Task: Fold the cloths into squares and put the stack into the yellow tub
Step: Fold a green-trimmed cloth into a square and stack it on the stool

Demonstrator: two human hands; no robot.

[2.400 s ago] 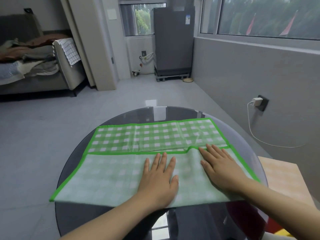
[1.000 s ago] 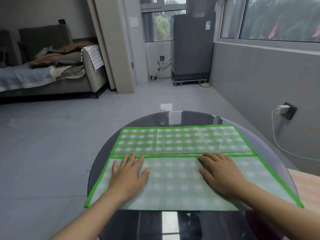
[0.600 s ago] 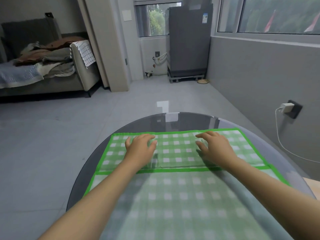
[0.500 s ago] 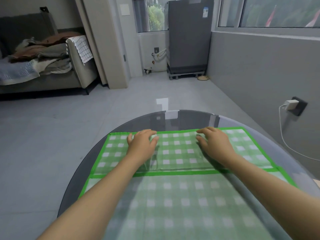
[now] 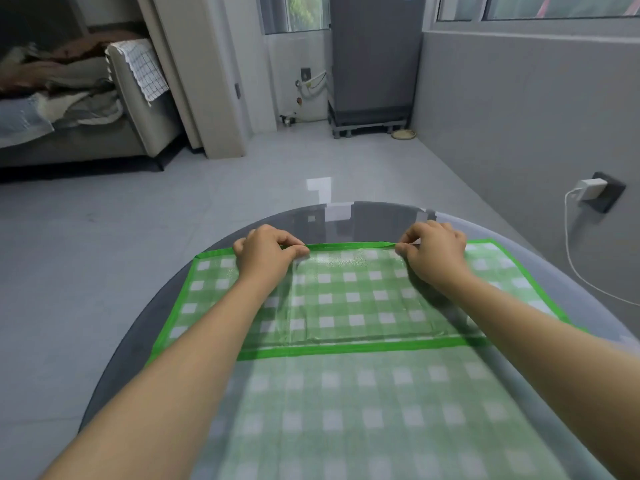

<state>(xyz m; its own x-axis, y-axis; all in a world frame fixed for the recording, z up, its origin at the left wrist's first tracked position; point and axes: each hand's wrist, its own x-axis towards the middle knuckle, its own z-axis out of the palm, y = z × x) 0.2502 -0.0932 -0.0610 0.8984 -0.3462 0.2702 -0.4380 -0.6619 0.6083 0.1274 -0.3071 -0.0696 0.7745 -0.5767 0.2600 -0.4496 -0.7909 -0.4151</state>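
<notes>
A green-and-white checked cloth (image 5: 346, 299) with a bright green border lies spread on the round dark glass table (image 5: 138, 348), its near half folded over so the pale underside faces up. My left hand (image 5: 266, 252) pinches the cloth's far edge left of the middle. My right hand (image 5: 433, 252) pinches the same far edge right of the middle. Both arms stretch out over the cloth. No yellow tub shows in this view.
Beyond the table lies bare grey tiled floor. A sofa (image 5: 104, 133) piled with clothes stands at the far left, a grey appliance (image 5: 374, 57) at the back. On the wall to the right, a white charger (image 5: 588, 187) with a hanging cable is plugged in.
Both hands left the fold line, slid across the far half of the cloth and closed their fingers on its far edge. My head has leaned forward and lower.
</notes>
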